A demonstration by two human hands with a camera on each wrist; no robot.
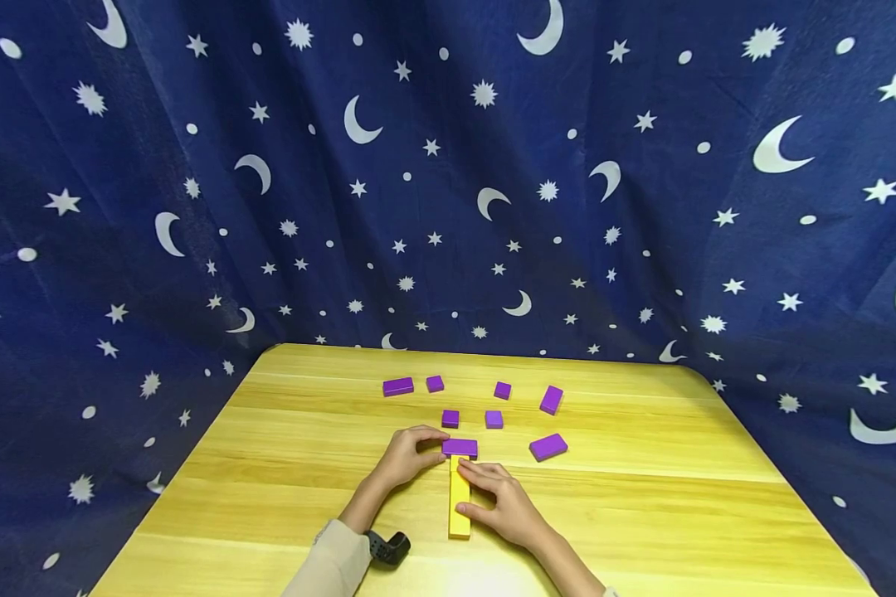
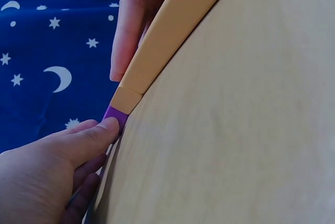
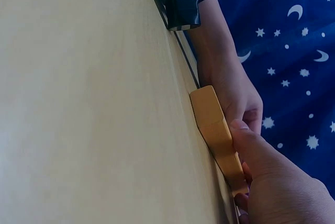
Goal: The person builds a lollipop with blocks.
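In the head view, my left hand (image 1: 406, 456) pinches the left end of a flat purple block (image 1: 460, 447) between thumb and index finger. This block lies crosswise against the far end of a line of yellow blocks, a long yellow block (image 1: 459, 506) and a short yellow piece (image 1: 455, 463). From the right side, my right hand (image 1: 511, 507) touches the yellow blocks, its fairly straight index finger at the far part and its thumb (image 3: 256, 145) lower down. A seam between the yellow pieces (image 2: 125, 100) shows in the left wrist view.
Beyond my hands lie small purple cubes (image 1: 450, 419) (image 1: 494, 419) (image 1: 435, 384) (image 1: 503, 390). Longer purple blocks lie at the back left (image 1: 398, 387) and to the right (image 1: 551, 400) (image 1: 548, 448). A dark blue curtain (image 1: 448, 207) hangs behind the wooden table (image 1: 679, 514).
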